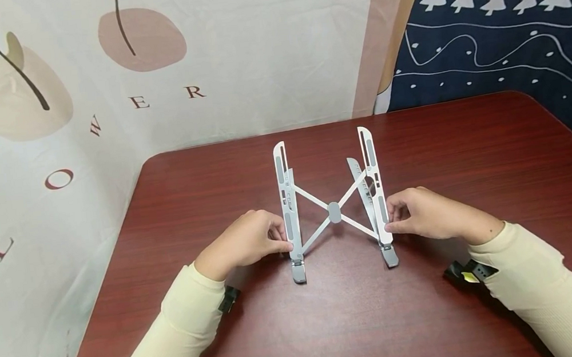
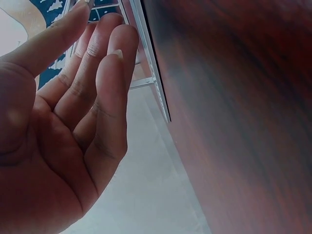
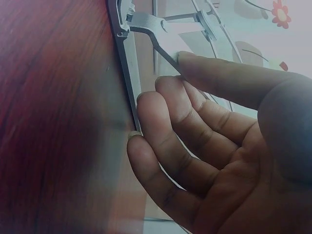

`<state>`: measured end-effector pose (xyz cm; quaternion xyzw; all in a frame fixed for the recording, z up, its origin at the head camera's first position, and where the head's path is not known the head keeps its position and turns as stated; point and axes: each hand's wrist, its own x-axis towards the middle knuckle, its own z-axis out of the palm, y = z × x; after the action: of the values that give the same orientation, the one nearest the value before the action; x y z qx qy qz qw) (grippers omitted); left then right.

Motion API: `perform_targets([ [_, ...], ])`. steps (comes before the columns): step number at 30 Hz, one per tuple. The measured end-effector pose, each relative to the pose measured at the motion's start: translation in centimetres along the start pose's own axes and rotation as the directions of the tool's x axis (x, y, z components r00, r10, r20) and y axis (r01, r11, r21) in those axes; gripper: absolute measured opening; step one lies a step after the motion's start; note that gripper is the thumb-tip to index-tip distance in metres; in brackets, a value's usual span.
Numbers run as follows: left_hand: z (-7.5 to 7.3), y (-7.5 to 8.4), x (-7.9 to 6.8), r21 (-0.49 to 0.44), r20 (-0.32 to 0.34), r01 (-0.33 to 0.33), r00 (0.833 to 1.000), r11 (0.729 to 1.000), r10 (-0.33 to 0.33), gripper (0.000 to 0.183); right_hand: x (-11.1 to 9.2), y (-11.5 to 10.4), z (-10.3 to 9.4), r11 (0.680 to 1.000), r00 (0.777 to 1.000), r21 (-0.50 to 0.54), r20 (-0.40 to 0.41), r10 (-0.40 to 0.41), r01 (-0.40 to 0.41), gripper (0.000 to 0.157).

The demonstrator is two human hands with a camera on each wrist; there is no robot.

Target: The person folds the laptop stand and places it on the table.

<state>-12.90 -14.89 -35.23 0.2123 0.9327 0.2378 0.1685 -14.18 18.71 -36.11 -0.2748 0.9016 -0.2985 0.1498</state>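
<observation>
A silver folding laptop stand [image 1: 334,212] is opened out on the table, its crossed struts meeting at a grey hub. Both slotted upper arms are raised above the base rails. My left hand [image 1: 250,236] pinches the left arm near its front end, between thumb and fingers. On the opposite side, my right hand [image 1: 424,214] grips the front part of the right arm the same way. The left wrist view shows a rail of the stand [image 2: 155,73] beyond the fingertips. In the right wrist view, the thumb lies against the stand's angled arm [image 3: 155,30].
The stand sits on a reddish-brown wooden table [image 1: 352,327] with rounded far corners. Behind it hang a pale printed cloth [image 1: 264,60] and a navy cloth with white trees [image 1: 501,54]. Dark straps [image 1: 229,299] show at both wrists, below light yellow sleeves [image 1: 527,270].
</observation>
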Motion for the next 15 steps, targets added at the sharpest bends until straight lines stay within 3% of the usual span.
perform_targets([
  [15,0.00,0.35,-0.04,-0.003,0.000,-0.017,1.000,1.000,0.017,0.016,0.06,-0.09,0.09,1.000,1.000,-0.003,-0.007,-0.002,0.002,0.016],
])
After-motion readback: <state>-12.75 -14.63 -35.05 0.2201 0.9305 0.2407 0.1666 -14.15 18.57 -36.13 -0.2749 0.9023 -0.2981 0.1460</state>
